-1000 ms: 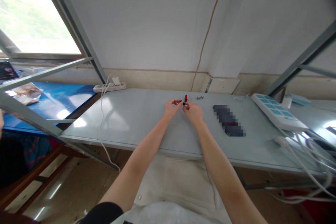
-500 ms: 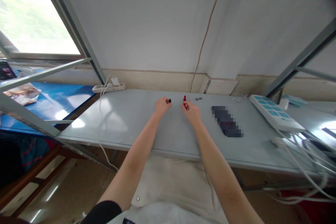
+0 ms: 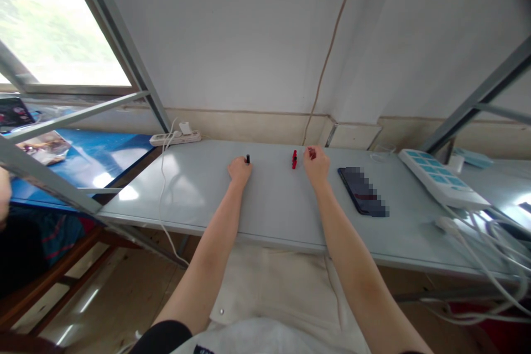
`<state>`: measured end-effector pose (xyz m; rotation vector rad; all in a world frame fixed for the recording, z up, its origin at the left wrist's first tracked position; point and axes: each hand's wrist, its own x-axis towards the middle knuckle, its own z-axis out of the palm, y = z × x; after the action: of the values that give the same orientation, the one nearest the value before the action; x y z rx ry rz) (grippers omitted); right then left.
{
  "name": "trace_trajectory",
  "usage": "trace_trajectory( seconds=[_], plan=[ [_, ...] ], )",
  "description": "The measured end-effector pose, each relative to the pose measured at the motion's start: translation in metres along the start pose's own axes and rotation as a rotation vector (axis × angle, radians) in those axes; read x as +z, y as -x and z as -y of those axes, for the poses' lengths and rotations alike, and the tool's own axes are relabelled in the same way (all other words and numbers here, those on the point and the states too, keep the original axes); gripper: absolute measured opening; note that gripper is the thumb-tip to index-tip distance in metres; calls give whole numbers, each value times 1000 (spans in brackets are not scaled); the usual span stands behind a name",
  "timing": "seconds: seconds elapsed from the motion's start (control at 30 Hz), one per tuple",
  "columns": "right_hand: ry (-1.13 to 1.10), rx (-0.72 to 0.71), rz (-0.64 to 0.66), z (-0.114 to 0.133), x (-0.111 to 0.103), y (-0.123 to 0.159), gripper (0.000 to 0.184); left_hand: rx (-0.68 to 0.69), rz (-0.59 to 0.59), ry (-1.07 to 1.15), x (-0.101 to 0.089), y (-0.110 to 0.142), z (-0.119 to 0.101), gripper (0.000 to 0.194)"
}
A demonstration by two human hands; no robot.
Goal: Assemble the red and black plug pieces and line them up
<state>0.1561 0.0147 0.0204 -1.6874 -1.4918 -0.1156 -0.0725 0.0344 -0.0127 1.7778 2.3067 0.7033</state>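
My left hand [image 3: 239, 170] is closed over the table, holding a small black cylinder [image 3: 248, 159] that stands up from its fingers. My right hand [image 3: 317, 165] has its fingers curled together just right of a small red and black piece [image 3: 294, 160], which lies on the table apart from both hands. Something small and dark reddish shows at the right fingertips, too small to name. The small metal bits seen earlier in that spot are hidden by this hand.
A dark phone [image 3: 359, 191], partly pixelated, lies right of my right arm on the grey table [image 3: 282, 210]. Farther right sits a large white and blue power strip [image 3: 440, 174] with cables. A white power strip [image 3: 176, 138] is at the back left. Part of another person [image 3: 4, 193] shows at the left edge.
My left hand has moved left with the black cylinder, which now points upward. My right hand has left the red piece and moved right, over the small metal bits.
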Motion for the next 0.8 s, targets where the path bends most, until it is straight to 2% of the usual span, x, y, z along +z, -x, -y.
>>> trace_trajectory(
  seconds=[0.17,0.27,0.47,0.73,0.8],
  plan=[
    [26,-38,40,-15,3,8,25,-16,-7,4,1,0,2,21],
    [65,14,72,-19,3,11,23,-17,-17,5,2,0,3,21],
    [168,140,215,-22,1,12,21,-23,-37,-10,4,-1,3,22],
    [243,216,354,-21,-2,12,23,-61,-16,-9,0,1,2,22],
    [264,231,409,-22,-2,12,23,-72,-46,8,-3,5,1,26]
  ],
)
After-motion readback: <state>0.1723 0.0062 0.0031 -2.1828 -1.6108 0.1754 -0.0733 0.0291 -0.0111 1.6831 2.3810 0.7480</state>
